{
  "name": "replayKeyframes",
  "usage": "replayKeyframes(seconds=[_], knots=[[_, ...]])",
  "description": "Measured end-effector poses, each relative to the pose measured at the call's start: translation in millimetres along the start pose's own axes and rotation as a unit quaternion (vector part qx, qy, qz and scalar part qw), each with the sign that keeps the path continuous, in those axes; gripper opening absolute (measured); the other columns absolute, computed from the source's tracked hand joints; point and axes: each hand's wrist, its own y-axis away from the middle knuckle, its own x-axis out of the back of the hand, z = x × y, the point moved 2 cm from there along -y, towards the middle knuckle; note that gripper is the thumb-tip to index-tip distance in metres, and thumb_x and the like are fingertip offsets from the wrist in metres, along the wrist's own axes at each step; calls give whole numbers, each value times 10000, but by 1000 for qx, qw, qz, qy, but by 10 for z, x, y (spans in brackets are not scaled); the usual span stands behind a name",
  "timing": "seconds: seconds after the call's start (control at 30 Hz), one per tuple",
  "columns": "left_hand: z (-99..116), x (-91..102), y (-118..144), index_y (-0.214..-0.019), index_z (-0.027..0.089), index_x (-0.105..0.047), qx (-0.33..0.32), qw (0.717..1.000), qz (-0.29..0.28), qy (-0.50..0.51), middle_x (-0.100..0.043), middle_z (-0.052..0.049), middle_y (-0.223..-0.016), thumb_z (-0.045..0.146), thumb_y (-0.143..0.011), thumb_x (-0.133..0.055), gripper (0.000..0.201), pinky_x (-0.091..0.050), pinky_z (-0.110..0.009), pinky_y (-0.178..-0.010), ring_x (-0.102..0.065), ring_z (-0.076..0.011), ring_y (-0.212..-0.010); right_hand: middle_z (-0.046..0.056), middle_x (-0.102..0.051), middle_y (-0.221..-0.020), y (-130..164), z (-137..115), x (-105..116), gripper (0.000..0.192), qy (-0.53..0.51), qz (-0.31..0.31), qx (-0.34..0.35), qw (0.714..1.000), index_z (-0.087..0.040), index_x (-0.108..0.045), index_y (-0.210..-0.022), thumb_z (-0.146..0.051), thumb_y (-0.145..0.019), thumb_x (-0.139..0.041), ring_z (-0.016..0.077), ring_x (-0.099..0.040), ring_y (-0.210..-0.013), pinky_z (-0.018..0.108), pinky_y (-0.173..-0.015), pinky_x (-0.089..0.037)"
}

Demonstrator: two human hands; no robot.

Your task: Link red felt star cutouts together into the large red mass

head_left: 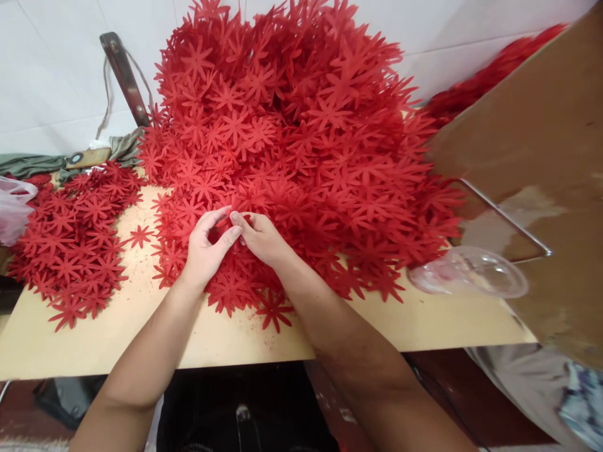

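Observation:
A big heap of red star-shaped flower cutouts [301, 125] rises from the tan tabletop [141, 326] against the white wall. My left hand [207, 248] and my right hand [261, 235] meet at the heap's near edge, fingertips together, pinching red cutouts between thumb and fingers. Both forearms reach in from the bottom of the view. A smaller, flatter pile of the same red cutouts [70, 238] lies to the left of my left hand.
A clear plastic dome-shaped piece [471, 273] lies at the right of the table beside a large brown cardboard box [532, 157]. A white plastic bag [14, 207] sits at the far left. A dark metal bar [125, 78] leans on the wall.

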Motion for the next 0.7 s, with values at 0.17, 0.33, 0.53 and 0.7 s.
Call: replayKeyframes(seconds=[0.17,0.33,0.53,0.7], knots=[[-94,23,-28,-809,188,-694,41,996,54,49,-680,-3,-803,375,-639,-744,258,-486,-235,-756,-602,-99,-744,-43,-430,-489,25,18,-33,579,-3,-36,18,999,-192,-423,-578,-753,-718,-395,63,-382,-466,229,-507,-351],[-92,112,-78,-714,181,-635,31,989,120,80,-589,49,-627,348,-651,-736,205,-426,-186,-610,-500,-55,-576,-30,-509,-608,37,54,-57,379,17,-88,36,995,-177,-494,-687,-547,-756,-548,81,-454,-577,238,-606,-400],[-86,184,-152,-698,168,-574,52,981,157,104,-554,61,-605,277,-614,-762,234,-410,-185,-608,-486,-51,-559,-48,-467,-597,11,54,6,194,9,-34,46,998,-185,-510,-754,-371,-752,-566,83,-424,-564,236,-574,-368],[-59,162,-142,-688,162,-588,51,986,136,83,-547,62,-575,254,-593,-769,225,-398,-181,-586,-478,-50,-546,-58,-379,-547,-11,93,54,380,-1,52,41,998,-197,-447,-633,-546,-734,-560,70,-343,-517,238,-535,-319]])
